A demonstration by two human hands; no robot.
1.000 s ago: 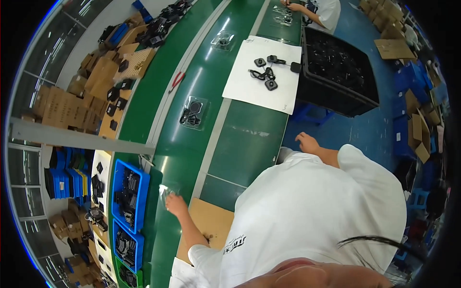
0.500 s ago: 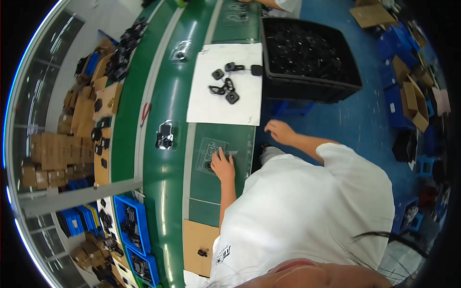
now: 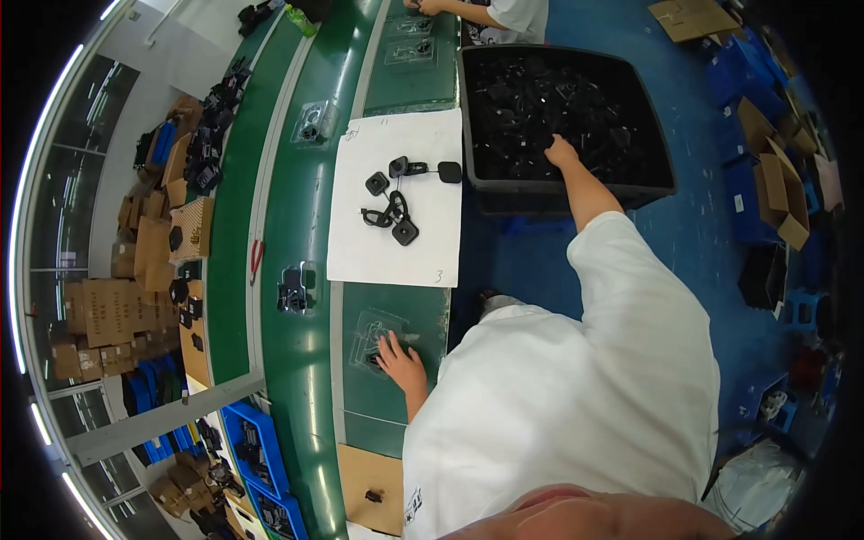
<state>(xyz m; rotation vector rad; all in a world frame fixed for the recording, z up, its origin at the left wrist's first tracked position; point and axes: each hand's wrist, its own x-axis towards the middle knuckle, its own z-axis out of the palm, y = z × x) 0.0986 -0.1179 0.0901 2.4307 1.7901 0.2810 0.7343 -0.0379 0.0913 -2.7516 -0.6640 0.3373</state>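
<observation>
My left hand (image 3: 402, 364) lies with its fingers apart on the near edge of a clear plastic tray (image 3: 367, 333) on the green bench; a small dark part shows by the fingertips. My right hand (image 3: 563, 152) is inside a large black bin (image 3: 576, 187) filled with loose black parts (image 3: 522, 112). Its fingers are curled down among the parts, and what they grip cannot be made out. Between the hands lies a white board (image 3: 396, 265) bearing square black devices with cables (image 3: 392, 209).
Clear trays with black parts (image 3: 293, 290) sit on the green conveyor (image 3: 310, 378), with red-handled pliers (image 3: 256, 258) beyond. Blue bins (image 3: 255, 441) and cartons (image 3: 112, 310) stand on the left. A co-worker's hands (image 3: 432, 5) are at the far bench. Blue crates (image 3: 742, 189) line the right.
My right hand has moved from beside the bench, over the floor, forward into the black bin. My left hand stays on the clear tray. The whole view has shifted slightly.
</observation>
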